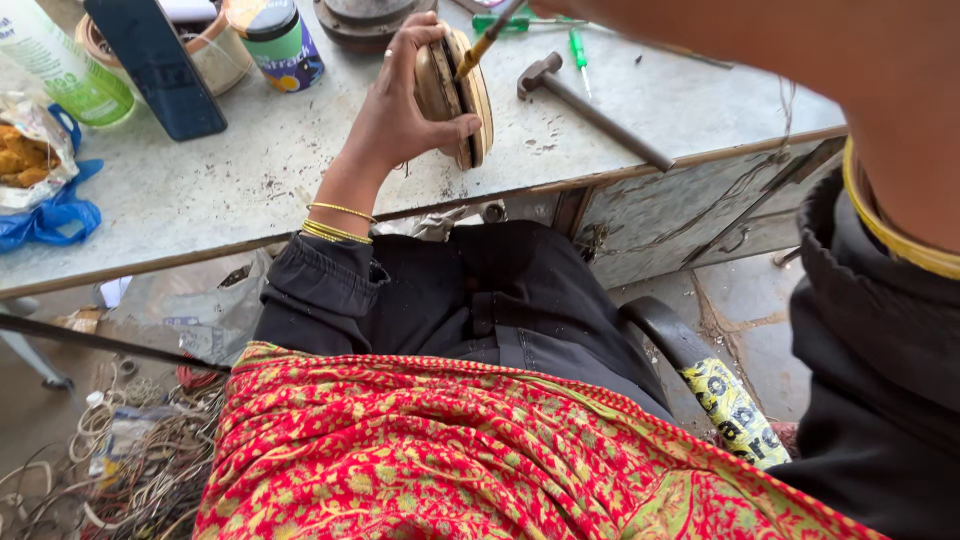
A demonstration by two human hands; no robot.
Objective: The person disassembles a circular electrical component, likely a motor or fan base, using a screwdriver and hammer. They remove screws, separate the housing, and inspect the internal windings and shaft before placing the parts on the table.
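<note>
Brass-coloured round casing [455,95], upright on desk [250,170], clamped in left grip [400,115]; screwdriver [488,40] enters at 1 o'clock; right grip unseen; hammer [590,108] at 3 o'clock.

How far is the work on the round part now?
Done: the round disc-shaped part stands on edge on the bench. In hand: the left hand steadies it, a screwdriver tip sits in its seam. Left: both halves are together; the hammer lies untouched.

Worktop [250,170]: matt, scratched grey metal. Disc [462,95] in the fingers [452,128]: dull brass-look metal. Hammer [590,105] right of fingers: dark, rough steel.
</note>
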